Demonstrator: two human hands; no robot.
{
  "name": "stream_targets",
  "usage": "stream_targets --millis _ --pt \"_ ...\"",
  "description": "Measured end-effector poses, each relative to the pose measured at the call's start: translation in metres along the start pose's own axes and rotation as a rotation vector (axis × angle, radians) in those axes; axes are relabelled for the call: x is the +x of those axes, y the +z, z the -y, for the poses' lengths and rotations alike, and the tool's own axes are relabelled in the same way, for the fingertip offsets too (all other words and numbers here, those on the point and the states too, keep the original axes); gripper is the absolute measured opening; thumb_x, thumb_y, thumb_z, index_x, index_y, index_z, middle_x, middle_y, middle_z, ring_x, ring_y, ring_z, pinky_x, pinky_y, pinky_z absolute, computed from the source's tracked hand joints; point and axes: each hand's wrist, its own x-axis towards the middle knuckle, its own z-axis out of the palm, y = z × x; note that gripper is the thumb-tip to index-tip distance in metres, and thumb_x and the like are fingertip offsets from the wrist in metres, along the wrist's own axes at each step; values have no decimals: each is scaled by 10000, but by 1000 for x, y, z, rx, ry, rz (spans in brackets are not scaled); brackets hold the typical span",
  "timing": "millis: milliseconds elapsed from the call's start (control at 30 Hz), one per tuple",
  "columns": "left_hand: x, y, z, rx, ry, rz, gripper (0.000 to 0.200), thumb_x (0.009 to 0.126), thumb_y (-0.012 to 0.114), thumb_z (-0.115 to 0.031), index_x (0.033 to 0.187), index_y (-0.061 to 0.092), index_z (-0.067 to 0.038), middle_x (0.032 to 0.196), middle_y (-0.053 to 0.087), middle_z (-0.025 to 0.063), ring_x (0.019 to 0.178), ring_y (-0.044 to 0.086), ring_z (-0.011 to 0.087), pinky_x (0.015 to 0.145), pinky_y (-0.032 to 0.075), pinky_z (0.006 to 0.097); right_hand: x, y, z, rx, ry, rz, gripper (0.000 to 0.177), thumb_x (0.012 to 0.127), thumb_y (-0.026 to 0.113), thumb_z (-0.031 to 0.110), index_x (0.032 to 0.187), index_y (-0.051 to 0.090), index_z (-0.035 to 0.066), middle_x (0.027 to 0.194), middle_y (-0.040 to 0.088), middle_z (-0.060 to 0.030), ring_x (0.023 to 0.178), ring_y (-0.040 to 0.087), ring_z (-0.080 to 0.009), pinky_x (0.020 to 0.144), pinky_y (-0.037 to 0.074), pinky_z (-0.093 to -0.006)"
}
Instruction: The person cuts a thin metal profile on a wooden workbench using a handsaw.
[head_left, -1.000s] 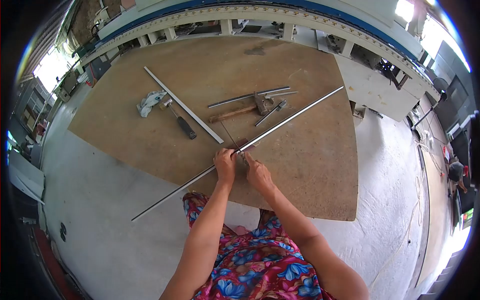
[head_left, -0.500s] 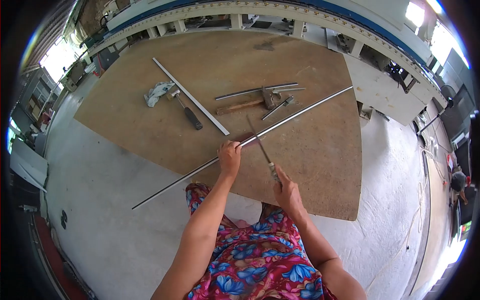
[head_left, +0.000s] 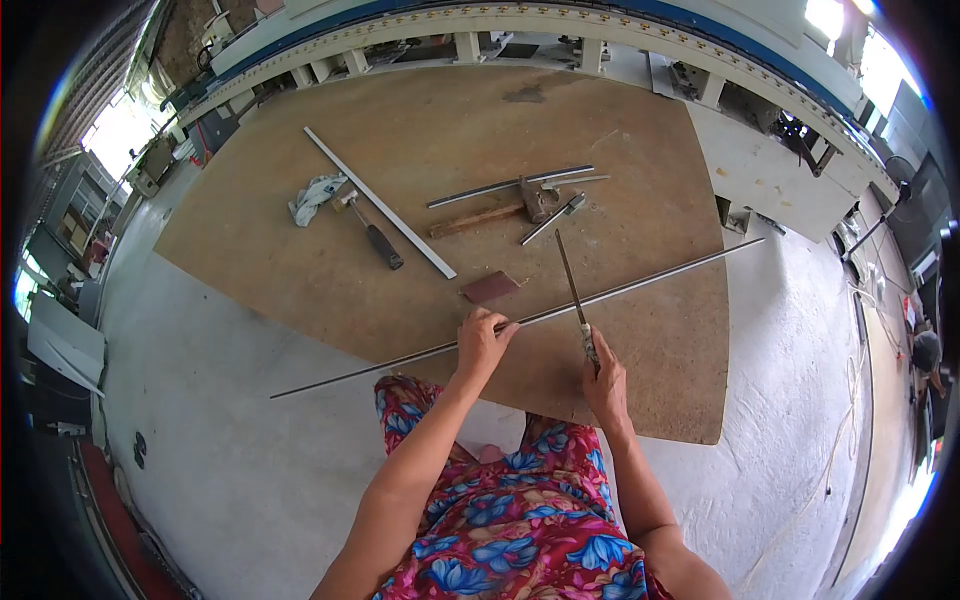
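Observation:
My left hand [head_left: 484, 345] is closed around a long thin metal strip [head_left: 640, 286], which slants across the board from lower left to upper right. In my right hand [head_left: 607, 384] is a file [head_left: 570, 270] with a pale wrapped handle; its thin dark blade points away from me and overlaps the strip in this view. Just beyond my left hand, a reddish-brown rectangular piece [head_left: 490, 287] lies flat. Farther off rest a wooden-handled hammer [head_left: 480, 220] and short metal pieces [head_left: 510, 186].
A brown board [head_left: 640, 400] forms the work surface. On its left lie a flat pale bar [head_left: 380, 205], a black-handled tool [head_left: 380, 245] and a crumpled cloth [head_left: 315, 198]. A long machine [head_left: 467, 45] stands behind. A cable [head_left: 850, 400] runs over the floor at right.
The strip has come nearer to me and turned flatter, its right end now past the board's edge. The file has moved right and swung upright. The reddish-brown piece is now uncovered.

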Motion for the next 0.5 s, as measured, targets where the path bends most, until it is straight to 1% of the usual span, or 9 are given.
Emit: stream_targets --millis 67,100,200,300,333,367,433,467,500 --pt "12 -2 4 9 57 -93 266 774 762 -199 1001 672 -93 1004 605 101 956 586 306 800 457 479 -2 3 -7 -50 -41 -25 563 820 542 12 1376 478 63 1188 606 -260 1072 595 -423 908 484 -438" --pt "19 -3 7 14 85 -141 308 774 765 -214 1042 666 -100 1031 601 107 970 588 305 805 461 487 -2 3 -8 -45 -18 -21 562 819 546 17 1375 480 65 1187 607 -257 1073 594 -423 906 485 -437" --pt "39 -10 18 303 154 -227 439 784 759 -238 1178 608 -119 1100 588 104 1008 596 295 821 472 493 -4 5 -8 -35 36 -13 557 819 557 32 1370 486 74 1185 610 -250 1072 596 -418 899 491 -435" --pt "58 -15 28 377 13 42 522 790 751 -235 1260 551 -128 1134 584 95 1054 591 288 855 468 488 -3 5 -14 -35 30 -46 549 819 565 45 1362 495 80 1179 613 -248 1064 604 -410 894 495 -434" --pt "63 -15 29 386 8 42 462 791 746 -225 1211 585 -120 1086 607 99 1018 606 294 841 465 484 -5 8 -19 -27 19 -66 545 820 566 48 1359 498 81 1174 615 -248 1061 607 -408 893 496 -434" --pt "69 -17 29 403 29 52 444 794 744 -223 1197 593 -117 1062 615 100 998 612 297 830 466 482 -3 8 -17 -19 10 -86 541 821 567 50 1357 500 82 1170 617 -248 1058 610 -406 891 497 -434" --pt "83 -20 29 438 75 76 408 798 740 -219 1169 610 -113 1013 631 101 958 622 303 809 467 476 -4 3 -13 15 74 -53 533 825 561 53 1353 502 80 1161 620 -248 1053 614 -402 890 500 -433" --pt "92 -17 32 433 116 -23 375 791 742 -210 1132 628 -102 942 645 101 907 631 317 780 467 478 -4 1 -10 33 109 -36 528 827 558 54 1351 502 79 1157 622 -248 1051 616 -400 889 501 -433" --pt "104 -21 31 396 105 -70 388 792 740 -210 1145 620 -102 970 638 108 920 626 319 787 466 480 -3 1 -9 43 122 -37 525 827 553 55 1350 503 76 1153 624 -248 1048 617 -400 886 502 -432"
